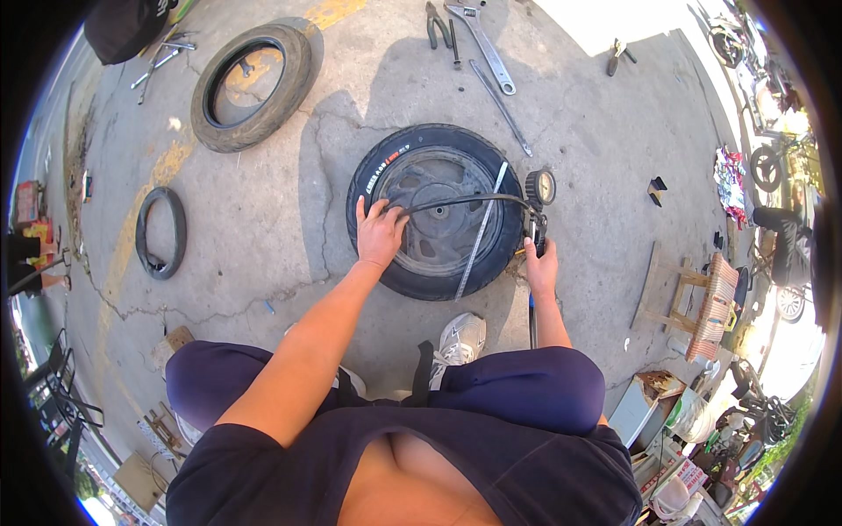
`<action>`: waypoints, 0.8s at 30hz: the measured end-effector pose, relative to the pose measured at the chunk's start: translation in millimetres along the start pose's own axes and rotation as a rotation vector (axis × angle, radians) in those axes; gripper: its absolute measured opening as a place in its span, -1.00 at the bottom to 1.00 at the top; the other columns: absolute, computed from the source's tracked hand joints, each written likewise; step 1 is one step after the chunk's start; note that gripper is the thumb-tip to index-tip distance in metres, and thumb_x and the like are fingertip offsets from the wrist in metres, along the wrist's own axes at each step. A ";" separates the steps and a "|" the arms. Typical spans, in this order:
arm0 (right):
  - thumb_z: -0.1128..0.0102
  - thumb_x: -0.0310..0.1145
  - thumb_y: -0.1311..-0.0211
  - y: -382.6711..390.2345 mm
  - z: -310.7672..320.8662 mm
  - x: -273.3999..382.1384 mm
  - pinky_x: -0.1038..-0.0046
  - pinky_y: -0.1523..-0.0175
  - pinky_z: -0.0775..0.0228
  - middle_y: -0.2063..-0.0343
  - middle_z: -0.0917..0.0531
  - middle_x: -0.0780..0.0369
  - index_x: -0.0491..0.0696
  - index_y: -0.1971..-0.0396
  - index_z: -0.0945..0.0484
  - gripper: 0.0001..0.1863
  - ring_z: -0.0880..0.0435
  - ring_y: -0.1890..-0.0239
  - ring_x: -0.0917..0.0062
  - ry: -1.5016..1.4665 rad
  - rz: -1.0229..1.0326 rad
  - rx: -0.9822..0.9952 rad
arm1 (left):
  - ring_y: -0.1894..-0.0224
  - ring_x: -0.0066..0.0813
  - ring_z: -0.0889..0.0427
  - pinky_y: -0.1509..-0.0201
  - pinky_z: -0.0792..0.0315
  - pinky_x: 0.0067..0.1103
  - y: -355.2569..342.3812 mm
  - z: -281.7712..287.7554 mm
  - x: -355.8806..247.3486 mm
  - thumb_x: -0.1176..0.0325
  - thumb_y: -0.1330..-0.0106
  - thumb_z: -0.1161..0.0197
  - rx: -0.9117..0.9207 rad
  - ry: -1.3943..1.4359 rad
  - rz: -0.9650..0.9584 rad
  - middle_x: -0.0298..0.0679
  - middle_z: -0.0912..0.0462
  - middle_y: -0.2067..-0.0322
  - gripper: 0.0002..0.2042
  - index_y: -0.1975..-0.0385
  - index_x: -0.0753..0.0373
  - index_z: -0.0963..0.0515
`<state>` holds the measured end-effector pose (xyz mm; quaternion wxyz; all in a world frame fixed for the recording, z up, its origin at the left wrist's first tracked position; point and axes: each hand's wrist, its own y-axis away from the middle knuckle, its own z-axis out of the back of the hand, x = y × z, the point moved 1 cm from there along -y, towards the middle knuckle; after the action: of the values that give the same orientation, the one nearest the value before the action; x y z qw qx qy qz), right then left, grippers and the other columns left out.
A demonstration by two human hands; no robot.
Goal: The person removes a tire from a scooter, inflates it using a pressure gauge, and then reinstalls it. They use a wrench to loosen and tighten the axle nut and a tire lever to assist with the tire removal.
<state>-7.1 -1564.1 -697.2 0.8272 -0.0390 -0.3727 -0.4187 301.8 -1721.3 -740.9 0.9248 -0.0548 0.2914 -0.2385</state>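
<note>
A scooter-type wheel with a black tyre (pixel 361 182) lies flat on the concrete in front of me. My left hand (pixel 381 233) reaches over its left side, fingers closed around the end of a black air hose (pixel 469 200). The fingers hide the hose tip, so I cannot tell whether it sits on a valve. At the wheel's right edge my right hand (pixel 542 266) grips a tyre inflator (pixel 535 226), whose round dial gauge (pixel 541 187) points up. A flat metal bar (pixel 481 231), like a tyre lever, rests across the right part of the wheel.
Beyond the wheel lie an adjustable wrench (pixel 484 48), a long metal bar (pixel 502 107) and pliers (pixel 438 26). A loose tyre (pixel 206 96) is at far left, with an inner tube (pixel 140 232) nearer. A small wooden stool (pixel 710 307) stands on the right beside clutter.
</note>
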 end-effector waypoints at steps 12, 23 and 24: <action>-0.18 0.03 -0.31 -12.8 -8.9 -33.5 0.35 -0.07 -0.37 0.18 -0.61 0.03 -0.34 -0.06 -0.40 -0.33 -0.57 0.14 0.34 -0.047 -0.073 0.135 | -0.09 -0.40 -0.48 -0.48 0.11 -0.15 2.4 4.6 6.4 0.19 -0.25 -0.26 0.026 0.016 0.033 -0.31 -0.69 0.43 -0.79 0.27 0.16 -0.61; -0.03 0.16 -0.35 -58.9 -0.2 -82.4 0.45 0.33 -0.41 0.28 -0.58 0.09 -0.34 -0.05 -0.41 -0.26 -0.54 0.37 0.42 0.031 0.012 0.298 | -0.11 -0.34 -0.44 -0.50 0.11 -0.12 6.2 5.7 3.0 0.09 -0.22 -0.24 0.065 0.074 0.079 -0.24 -0.61 0.38 -0.73 0.29 0.16 -0.58; -0.02 0.16 -0.35 -60.4 3.4 -73.9 0.40 0.20 -0.42 0.21 -0.58 0.05 -0.35 -0.05 -0.41 -0.25 -0.56 0.28 0.36 0.138 -0.032 0.409 | -0.11 -0.34 -0.43 -0.50 0.12 -0.12 7.5 4.6 3.5 0.09 -0.22 -0.24 0.052 0.080 0.080 -0.24 -0.60 0.39 -0.73 0.29 0.16 -0.58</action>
<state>-80.2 -1552.8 -757.7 0.8347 0.1643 -0.3927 -0.3493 309.9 -1716.5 -740.7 0.9222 -0.0094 0.3239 -0.2109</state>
